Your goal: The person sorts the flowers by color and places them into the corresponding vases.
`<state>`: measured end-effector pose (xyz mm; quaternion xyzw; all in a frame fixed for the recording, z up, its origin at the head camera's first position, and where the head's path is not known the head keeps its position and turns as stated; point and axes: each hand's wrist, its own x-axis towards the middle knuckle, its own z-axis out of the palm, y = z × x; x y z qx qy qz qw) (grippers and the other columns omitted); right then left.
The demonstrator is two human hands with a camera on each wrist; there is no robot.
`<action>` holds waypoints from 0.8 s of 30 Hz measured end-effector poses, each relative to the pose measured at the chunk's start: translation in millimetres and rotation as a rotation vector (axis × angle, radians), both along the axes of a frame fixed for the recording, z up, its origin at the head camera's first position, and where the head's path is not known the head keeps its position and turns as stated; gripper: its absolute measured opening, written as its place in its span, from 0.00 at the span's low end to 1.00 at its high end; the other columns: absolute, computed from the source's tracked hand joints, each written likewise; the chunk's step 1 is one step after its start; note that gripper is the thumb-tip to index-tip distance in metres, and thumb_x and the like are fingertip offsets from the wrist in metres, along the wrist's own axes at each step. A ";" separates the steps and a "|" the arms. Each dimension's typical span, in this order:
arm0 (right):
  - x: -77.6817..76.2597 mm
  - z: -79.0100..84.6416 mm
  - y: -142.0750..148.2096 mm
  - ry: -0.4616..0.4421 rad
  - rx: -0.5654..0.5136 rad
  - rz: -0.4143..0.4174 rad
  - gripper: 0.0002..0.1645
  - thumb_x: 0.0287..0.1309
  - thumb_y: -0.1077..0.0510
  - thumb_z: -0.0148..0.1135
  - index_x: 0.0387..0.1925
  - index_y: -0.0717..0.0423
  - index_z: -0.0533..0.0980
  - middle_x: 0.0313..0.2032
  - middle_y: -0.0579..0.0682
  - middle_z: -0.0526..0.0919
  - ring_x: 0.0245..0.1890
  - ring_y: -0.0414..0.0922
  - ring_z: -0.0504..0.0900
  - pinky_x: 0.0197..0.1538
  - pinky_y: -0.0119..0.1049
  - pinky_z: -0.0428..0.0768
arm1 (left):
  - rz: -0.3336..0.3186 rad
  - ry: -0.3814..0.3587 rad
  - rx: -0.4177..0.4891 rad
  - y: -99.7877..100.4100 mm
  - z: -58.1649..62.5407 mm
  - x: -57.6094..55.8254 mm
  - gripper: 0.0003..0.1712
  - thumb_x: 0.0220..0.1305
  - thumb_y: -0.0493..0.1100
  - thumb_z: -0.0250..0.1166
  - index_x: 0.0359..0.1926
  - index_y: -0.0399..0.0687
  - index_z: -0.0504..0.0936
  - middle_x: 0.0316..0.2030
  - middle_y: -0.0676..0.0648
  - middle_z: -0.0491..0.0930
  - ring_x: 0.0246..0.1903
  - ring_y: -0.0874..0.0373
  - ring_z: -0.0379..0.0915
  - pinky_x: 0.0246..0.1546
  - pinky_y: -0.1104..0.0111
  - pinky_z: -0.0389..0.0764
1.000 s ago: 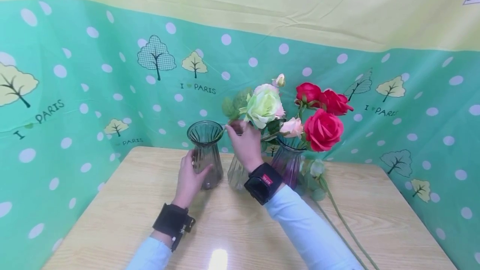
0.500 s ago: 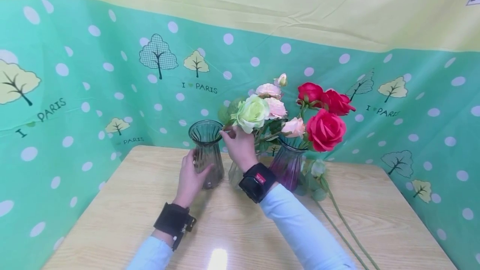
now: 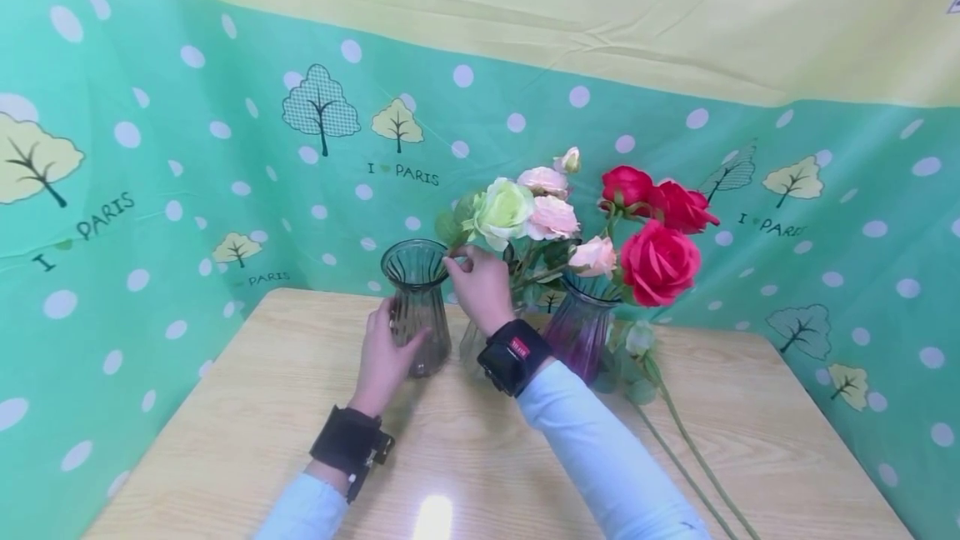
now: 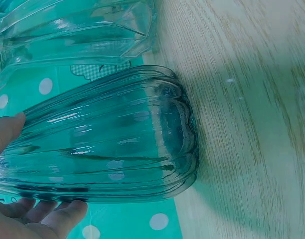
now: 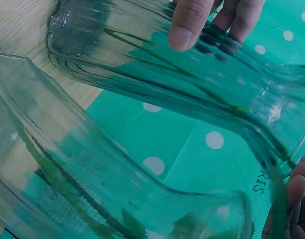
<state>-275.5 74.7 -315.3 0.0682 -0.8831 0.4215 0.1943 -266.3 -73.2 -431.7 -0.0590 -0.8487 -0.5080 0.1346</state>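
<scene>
My left hand (image 3: 382, 357) grips the lower body of a smoky grey ribbed glass vase (image 3: 422, 319), thumb and fingers on opposite sides. The vase stands upright on the table. My right hand (image 3: 483, 286) is at its rim, pinching the green stem (image 5: 278, 204) of a pale green artificial rose (image 3: 502, 213). Through the glass in the right wrist view, the stem slants down inside the vase toward its base. The rose head leans right, above my right hand, with round green leaves (image 3: 452, 227) beside it. In the left wrist view, left-hand fingertips press against the vase wall (image 4: 107, 144).
Close on the right, a clear glass vase (image 3: 471, 348) holds pale pink roses (image 3: 553, 217), partly hidden by my right arm. Beyond it stands a purple-tinted vase (image 3: 577, 332) with red roses (image 3: 660, 263). A whitish flower (image 3: 640, 338) with long stems lies on the table (image 3: 225, 432).
The green rose has shifted left, uncovering the pink roses behind it. My right hand has moved slightly left with the stem; the left hand keeps its hold on the vase.
</scene>
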 end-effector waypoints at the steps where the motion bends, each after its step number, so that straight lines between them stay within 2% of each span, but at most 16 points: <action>1: -0.7 0.3 0.6 -0.001 -0.002 -0.005 0.13 0.61 0.53 0.58 0.41 0.57 0.80 0.21 0.50 0.79 0.18 0.41 0.74 0.23 0.29 0.71 | -0.001 0.001 -0.001 0.2 -0.1 0.1 0.47 0.57 0.50 0.66 0.69 0.37 0.51 0.64 0.34 0.59 0.62 0.40 0.61 0.63 0.48 0.67; 8: -1.5 -0.2 2.1 0.028 -0.027 0.000 0.12 0.60 0.53 0.60 0.38 0.58 0.81 0.24 0.52 0.82 0.22 0.42 0.76 0.26 0.29 0.73 | 0.000 0.003 -0.002 1.5 -1.3 0.1 0.48 0.57 0.51 0.66 0.69 0.37 0.51 0.64 0.34 0.59 0.62 0.40 0.61 0.63 0.49 0.67; 13: 2.8 -1.0 4.2 0.110 -0.101 -0.005 0.12 0.57 0.54 0.63 0.38 0.58 0.82 0.26 0.53 0.85 0.25 0.44 0.81 0.31 0.33 0.78 | 0.001 0.016 -0.003 1.2 -1.7 0.6 0.48 0.57 0.50 0.67 0.69 0.37 0.51 0.64 0.34 0.59 0.62 0.40 0.61 0.63 0.49 0.67; 17: 7.6 -0.3 8.6 0.148 -0.147 0.000 0.11 0.55 0.55 0.64 0.37 0.58 0.82 0.29 0.54 0.86 0.30 0.45 0.83 0.33 0.34 0.81 | -0.002 0.015 0.001 0.8 -1.6 1.1 0.47 0.57 0.50 0.66 0.69 0.38 0.51 0.64 0.34 0.59 0.62 0.40 0.61 0.63 0.49 0.67; 21: 15.5 1.4 16.4 0.149 -0.177 -0.022 0.11 0.54 0.55 0.65 0.37 0.57 0.83 0.28 0.53 0.86 0.28 0.45 0.83 0.31 0.32 0.80 | -0.005 -0.003 0.009 0.2 -1.0 2.1 0.47 0.58 0.51 0.66 0.70 0.39 0.50 0.64 0.35 0.59 0.62 0.41 0.61 0.63 0.48 0.67; 24: 23.4 2.7 26.5 0.190 -0.215 -0.043 0.11 0.53 0.56 0.65 0.37 0.58 0.83 0.29 0.53 0.86 0.28 0.45 0.82 0.32 0.31 0.81 | -0.009 -0.011 0.011 -0.2 0.1 2.7 0.48 0.58 0.51 0.66 0.70 0.39 0.50 0.64 0.35 0.59 0.62 0.41 0.61 0.63 0.48 0.67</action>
